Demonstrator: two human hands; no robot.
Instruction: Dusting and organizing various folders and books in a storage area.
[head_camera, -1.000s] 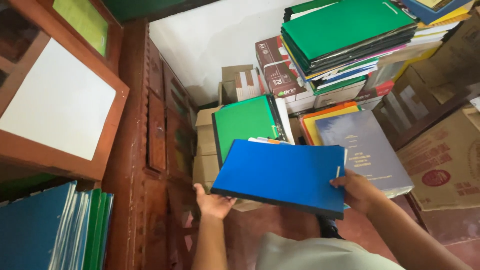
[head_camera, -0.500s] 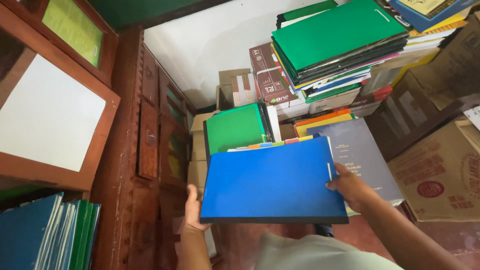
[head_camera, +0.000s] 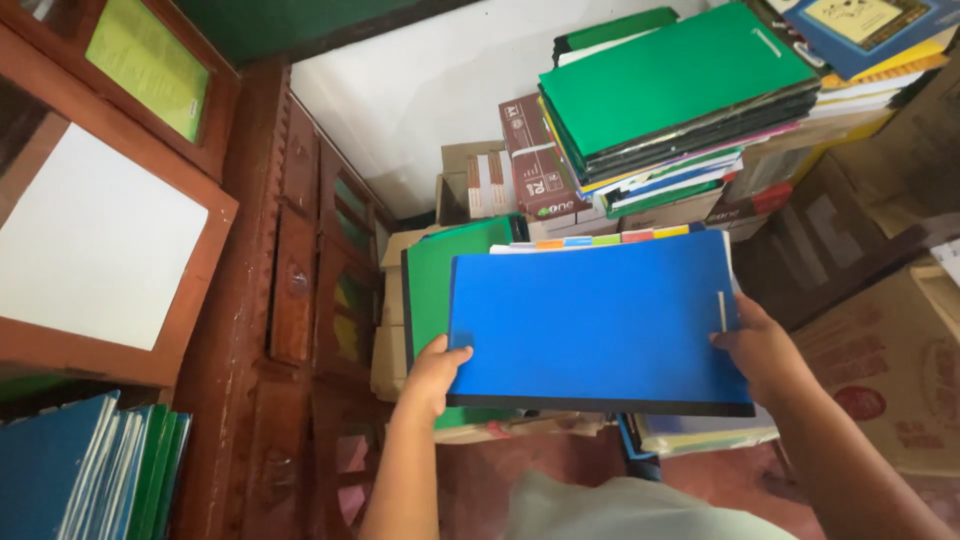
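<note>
The blue folder (head_camera: 595, 325) is held flat, clamped at its edges by the left hand (head_camera: 432, 375) and right hand (head_camera: 765, 345), and should be kept level so the papers (head_camera: 600, 241) inside stay in.

1 blue folder (head_camera: 590, 325), 2 hands

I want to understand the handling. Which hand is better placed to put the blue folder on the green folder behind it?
Probably the left hand: it holds the blue folder at the corner overlapping the green folder. The right hand holds the far edge.
</note>
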